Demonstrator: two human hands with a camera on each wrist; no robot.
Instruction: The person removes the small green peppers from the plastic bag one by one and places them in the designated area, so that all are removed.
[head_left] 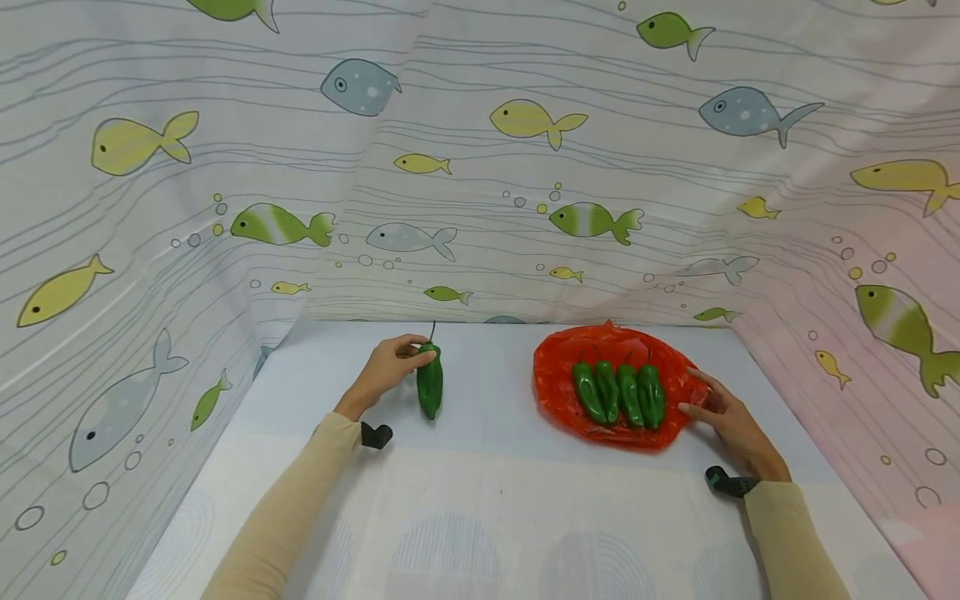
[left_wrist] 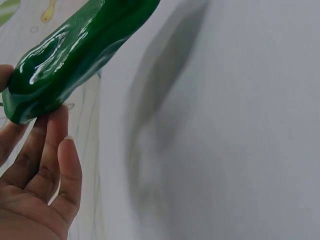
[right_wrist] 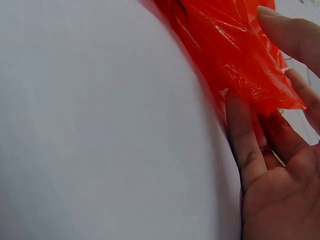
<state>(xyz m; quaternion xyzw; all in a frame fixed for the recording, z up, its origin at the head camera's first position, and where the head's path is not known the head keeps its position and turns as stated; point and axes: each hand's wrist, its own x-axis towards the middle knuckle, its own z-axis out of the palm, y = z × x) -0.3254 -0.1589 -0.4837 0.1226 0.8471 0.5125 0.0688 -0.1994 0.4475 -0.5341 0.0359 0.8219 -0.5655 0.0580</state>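
In the head view my left hand (head_left: 390,367) pinches a green chili pepper (head_left: 430,385) near its stem end, and the pepper hangs tip down. The left wrist view shows the glossy pepper (left_wrist: 75,55) between thumb and fingers, its shadow apart from it on the table. Several more green peppers (head_left: 630,396) lie side by side on a spread red plastic bag (head_left: 558,408). My right hand (head_left: 731,421) is at the bag's right edge. In the right wrist view some fingers reach under the red plastic (right_wrist: 240,65), with the thumb extended along its upper side.
A white table (head_left: 480,483) with faint arch patterns carries everything. Around its back and sides hangs a curtain (head_left: 465,192) printed with fish. Each wrist wears a small black device, one on the left wrist (head_left: 375,435) and one on the right wrist (head_left: 727,482).
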